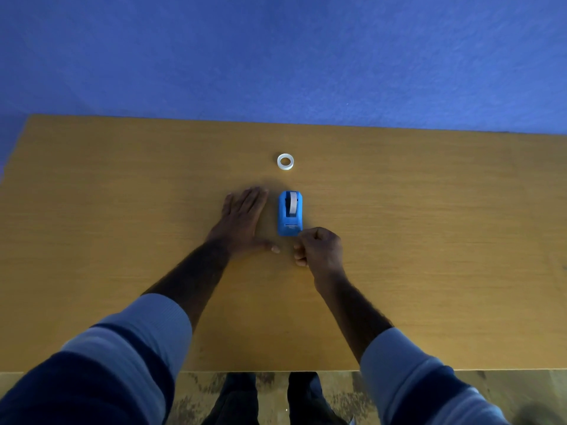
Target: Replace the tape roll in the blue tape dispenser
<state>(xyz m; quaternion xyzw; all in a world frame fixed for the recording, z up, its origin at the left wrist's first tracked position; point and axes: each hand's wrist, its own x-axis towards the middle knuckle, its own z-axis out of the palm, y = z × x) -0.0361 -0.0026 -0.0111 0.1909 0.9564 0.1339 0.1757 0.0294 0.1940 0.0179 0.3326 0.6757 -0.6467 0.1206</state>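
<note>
Sleeves: striped dark and pale sleeves sit nearest the camera, pushed up both forearms.
Table: wooden table against a blue wall, with the person standing at its near edge.
Blue tape dispenser: the blue tape dispenser stands mid-table between the two hands, cutter end toward the person.
Roll inside: a tape roll sits on edge in the dispenser's slot; how much tape is left cannot be told.
Spare roll: a whitish tape roll lies flat farther back, well apart from the dispenser.
Left hand: the left hand lies palm-down with fingers spread, flat on the table just beside the dispenser and not touching it.
Right hand: the right hand is curled, fingertips pressed together at the dispenser's near right corner; whether it pinches a tape end or only the plastic cannot be told.
Step in hand: probably steadying the dispenser before taking out the seated roll.
Doing it well: bring the left hand onto the dispenser's body to hold it down, then lift the roll straight up by its sides, keeping fingers clear of the cutter.
</note>
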